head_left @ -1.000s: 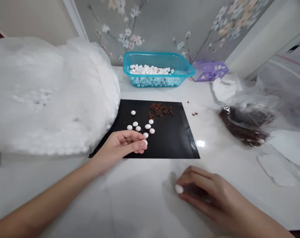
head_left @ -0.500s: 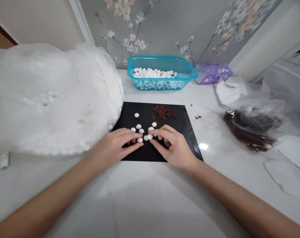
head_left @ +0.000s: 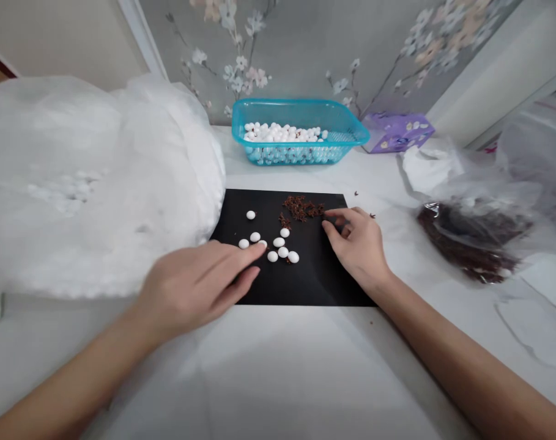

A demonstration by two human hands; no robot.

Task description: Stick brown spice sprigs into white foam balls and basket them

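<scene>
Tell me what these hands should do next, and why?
Likely the right hand should pick a brown bit from the pile on the black mat, since its fingers rest beside that pile, while the left hand sits at the white beads.

On my feed, my left hand (head_left: 195, 290) reaches over a black mat (head_left: 314, 284), its fingertips right at a loose group of white beads (head_left: 278, 249). My right hand (head_left: 358, 245) sits at the mat's far side, just beside a heap of dried brown bits (head_left: 301, 208). Beyond them stands a blue basket (head_left: 300, 107) holding more beads.
</scene>
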